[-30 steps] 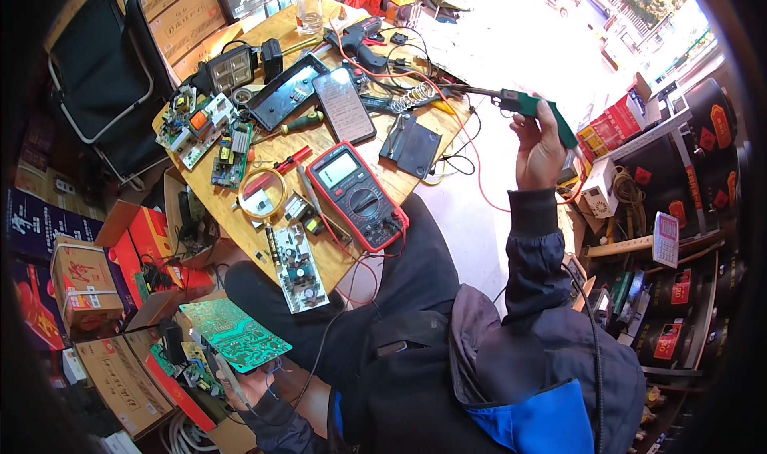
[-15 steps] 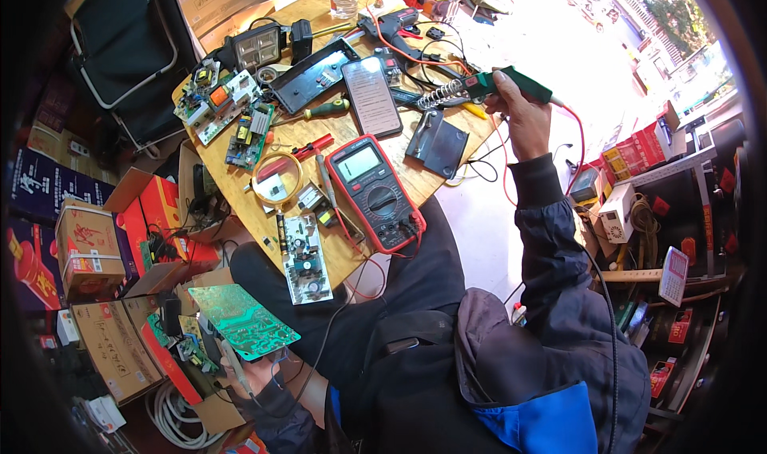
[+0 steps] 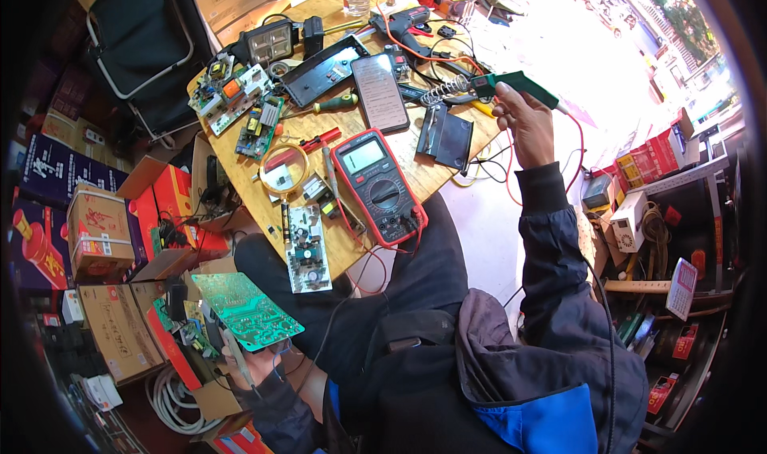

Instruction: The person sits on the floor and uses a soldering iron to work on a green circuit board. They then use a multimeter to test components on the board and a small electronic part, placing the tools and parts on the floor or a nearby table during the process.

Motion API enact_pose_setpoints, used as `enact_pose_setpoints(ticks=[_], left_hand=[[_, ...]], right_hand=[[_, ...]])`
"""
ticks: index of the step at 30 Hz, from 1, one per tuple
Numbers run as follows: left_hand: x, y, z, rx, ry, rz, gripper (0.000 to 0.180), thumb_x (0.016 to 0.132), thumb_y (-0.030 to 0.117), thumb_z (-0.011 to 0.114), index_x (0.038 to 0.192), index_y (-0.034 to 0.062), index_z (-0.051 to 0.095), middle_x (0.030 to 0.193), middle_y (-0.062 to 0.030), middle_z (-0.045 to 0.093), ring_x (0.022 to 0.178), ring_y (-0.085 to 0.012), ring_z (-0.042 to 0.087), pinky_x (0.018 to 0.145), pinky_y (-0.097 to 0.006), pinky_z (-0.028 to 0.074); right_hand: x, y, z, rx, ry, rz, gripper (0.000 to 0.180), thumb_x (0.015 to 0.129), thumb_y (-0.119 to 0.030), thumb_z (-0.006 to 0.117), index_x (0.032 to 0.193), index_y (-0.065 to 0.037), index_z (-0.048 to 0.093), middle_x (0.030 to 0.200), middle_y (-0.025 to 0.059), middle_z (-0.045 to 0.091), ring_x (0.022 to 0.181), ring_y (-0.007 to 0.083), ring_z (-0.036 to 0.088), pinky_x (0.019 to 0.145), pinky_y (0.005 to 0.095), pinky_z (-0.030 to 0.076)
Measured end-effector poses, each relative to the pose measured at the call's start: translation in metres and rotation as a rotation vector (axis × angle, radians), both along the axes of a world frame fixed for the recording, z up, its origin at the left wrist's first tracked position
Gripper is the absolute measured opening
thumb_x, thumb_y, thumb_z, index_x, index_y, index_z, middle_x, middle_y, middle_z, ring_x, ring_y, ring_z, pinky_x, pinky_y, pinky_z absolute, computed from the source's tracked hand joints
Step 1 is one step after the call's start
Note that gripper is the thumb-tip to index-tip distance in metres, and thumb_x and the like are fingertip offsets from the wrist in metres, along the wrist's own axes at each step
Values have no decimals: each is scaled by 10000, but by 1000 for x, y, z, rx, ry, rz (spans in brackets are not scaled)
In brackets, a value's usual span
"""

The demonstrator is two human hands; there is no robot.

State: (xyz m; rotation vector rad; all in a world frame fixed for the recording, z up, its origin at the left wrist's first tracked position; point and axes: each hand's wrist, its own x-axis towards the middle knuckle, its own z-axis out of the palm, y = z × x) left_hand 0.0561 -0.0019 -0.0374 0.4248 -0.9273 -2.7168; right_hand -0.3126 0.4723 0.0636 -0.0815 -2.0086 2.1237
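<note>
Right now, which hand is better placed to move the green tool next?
Probably the right hand: its grip is on the green tool, beside the metal coil. The left hand is far below, holding the green circuit board.

The right hand (image 3: 530, 130) is held up in the upper right of the frame, its thumb and fingers curled into a grip. The right forearm (image 3: 553, 222) is stretched upward from the lower right, sleeved to the wrist. The left hand (image 3: 262, 364) is placed low, left of centre, partly hidden, its visible fingers bent. The left forearm (image 3: 281, 412) is angled up and leftward from the lower edge, likewise sleeved.
</note>
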Motion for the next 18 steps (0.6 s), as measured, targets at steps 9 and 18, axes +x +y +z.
enact_pose_setpoints(ticks=[9,18], left_hand=[[-24,31,31,-48,-7,-20,897,900,367,790,1624,161,303,1465,-221,561,1343,-443,554,1060,-658,489],[-53,84,91,-471,-73,201,818,735,166,979,1311,29,415,1112,-55,614,992,-145,642,897,-294,563]], right_hand=[[58,-12,-11,-155,-31,253,254,1050,-79,550,1269,35,611,857,10,585,644,66,545,518,200,407],[220,-174,51,427,378,995,775,749,-206,948,1389,16,574,1122,139,676,892,205,686,704,291,553]])
